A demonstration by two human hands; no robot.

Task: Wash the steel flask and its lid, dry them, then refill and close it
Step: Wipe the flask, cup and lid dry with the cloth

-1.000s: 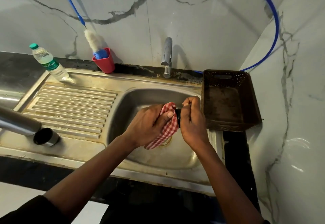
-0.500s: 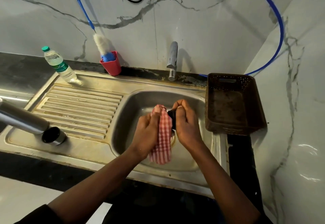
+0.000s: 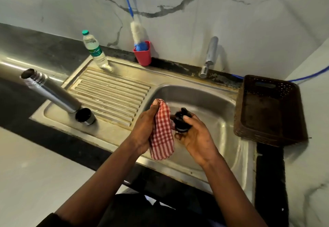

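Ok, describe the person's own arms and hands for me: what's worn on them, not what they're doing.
The left hand and right hand are bare: no gloves, and no ring, watch or bracelet shows. Both forearms are uncovered. The edge of a dark sleeve shows high on the left arm at the bottom corner of the frame. The right arm is bare as far as the frame shows.

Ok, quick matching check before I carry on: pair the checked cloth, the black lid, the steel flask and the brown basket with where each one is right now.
Things:
1. checked cloth
2. black lid
3. steel flask
4. brown basket

Places:
A. on the drainboard, mouth uncovered
B. held in the right hand
C. to the right of the sink bowl
D. held in the left hand

Pairs: 1-D, 2-B, 3-A, 4-C
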